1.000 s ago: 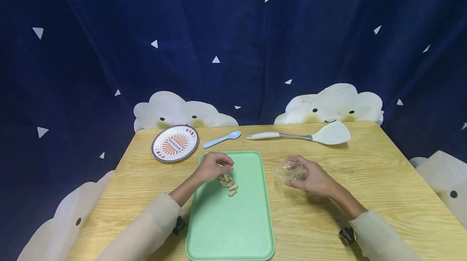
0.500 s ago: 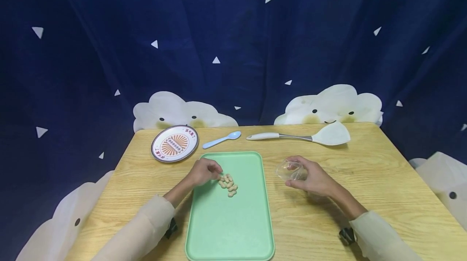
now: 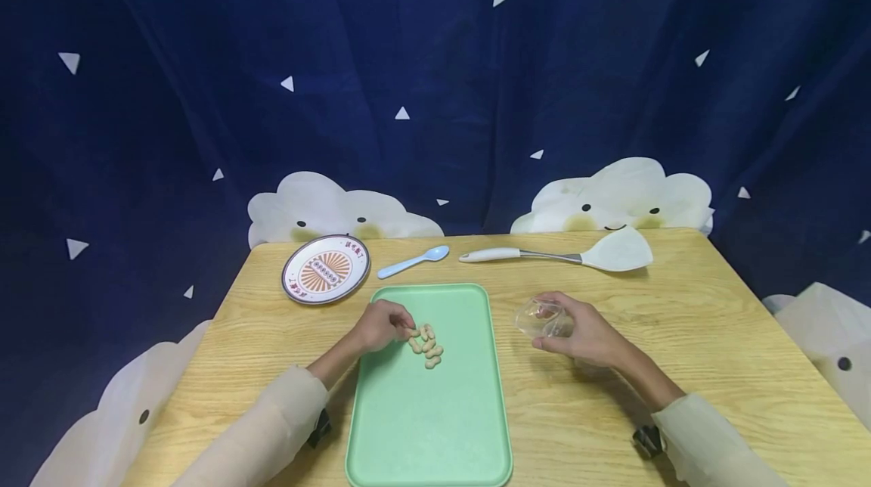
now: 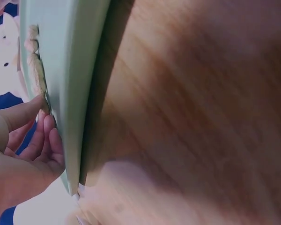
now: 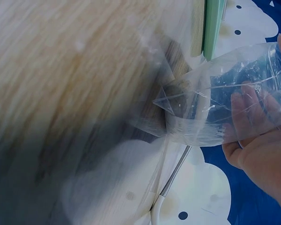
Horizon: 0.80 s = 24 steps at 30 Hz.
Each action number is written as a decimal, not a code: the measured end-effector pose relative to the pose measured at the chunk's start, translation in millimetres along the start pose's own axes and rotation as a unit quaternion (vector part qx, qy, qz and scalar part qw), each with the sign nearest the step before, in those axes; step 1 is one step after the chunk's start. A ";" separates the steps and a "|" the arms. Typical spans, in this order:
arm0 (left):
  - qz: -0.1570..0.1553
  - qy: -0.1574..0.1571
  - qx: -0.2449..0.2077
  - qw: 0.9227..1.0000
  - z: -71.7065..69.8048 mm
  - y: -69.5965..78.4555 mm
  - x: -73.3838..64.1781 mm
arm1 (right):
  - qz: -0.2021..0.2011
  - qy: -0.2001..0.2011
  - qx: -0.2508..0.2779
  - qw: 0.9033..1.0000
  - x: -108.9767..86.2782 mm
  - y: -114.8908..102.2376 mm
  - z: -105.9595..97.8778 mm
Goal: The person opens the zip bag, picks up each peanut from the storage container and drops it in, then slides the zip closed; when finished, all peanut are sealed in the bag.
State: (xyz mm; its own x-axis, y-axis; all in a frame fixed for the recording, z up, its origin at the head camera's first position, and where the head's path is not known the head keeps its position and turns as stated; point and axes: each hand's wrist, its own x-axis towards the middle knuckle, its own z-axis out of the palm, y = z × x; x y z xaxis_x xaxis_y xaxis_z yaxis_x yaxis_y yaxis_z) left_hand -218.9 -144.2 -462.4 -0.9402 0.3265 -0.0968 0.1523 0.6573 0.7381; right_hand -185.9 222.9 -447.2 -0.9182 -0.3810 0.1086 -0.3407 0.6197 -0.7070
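Several peanuts in their shells (image 3: 430,347) lie in a small cluster on the green tray (image 3: 435,426), in its upper left part. At the cluster's left edge my left hand (image 3: 382,325) pinches one peanut (image 4: 45,111) between thumb and fingertips, close over the tray. To the right of the tray, my right hand (image 3: 587,330) holds a clear plastic bag (image 3: 537,318) by its mouth, which faces up. Fingers show through the film of the bag in the right wrist view, and its pointed lower corner hangs toward the table.
Behind the tray lies a light blue spoon (image 3: 413,262), with a patterned white plate (image 3: 327,269) to its left. A spatula (image 3: 558,254) with a white head and handle lies along the back right. The wooden table (image 3: 714,336) ends at a dark blue curtain (image 3: 435,56).
My left hand has come down and left to the near side of the peanuts, and now pinches one at the cluster's edge. The right hand and bag stay in place.
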 end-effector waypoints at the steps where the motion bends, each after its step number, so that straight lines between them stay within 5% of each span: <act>1: 0.003 0.001 0.001 1.000 -0.6 -0.4 0.2 | -0.001 0.001 0.000 1.000 0.1 -0.2 0.2; 11: 0.008 0.005 -0.006 1.000 -9.8 11.7 2.6 | -0.004 0.002 -0.010 1.000 0.4 -0.9 2.1; 24: 0.084 0.030 -0.033 0.996 0.5 59.0 10.8 | -0.005 0.004 -0.009 1.000 -0.7 -0.2 2.4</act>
State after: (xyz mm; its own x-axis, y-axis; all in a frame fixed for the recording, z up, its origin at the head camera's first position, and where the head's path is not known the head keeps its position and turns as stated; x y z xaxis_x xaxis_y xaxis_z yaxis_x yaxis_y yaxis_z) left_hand -219.9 -101.5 -420.3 -0.9199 0.3860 0.0695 0.2902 0.5507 0.7826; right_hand -184.7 221.4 -448.8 -0.9165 -0.3812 0.1215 -0.3533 0.6287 -0.6928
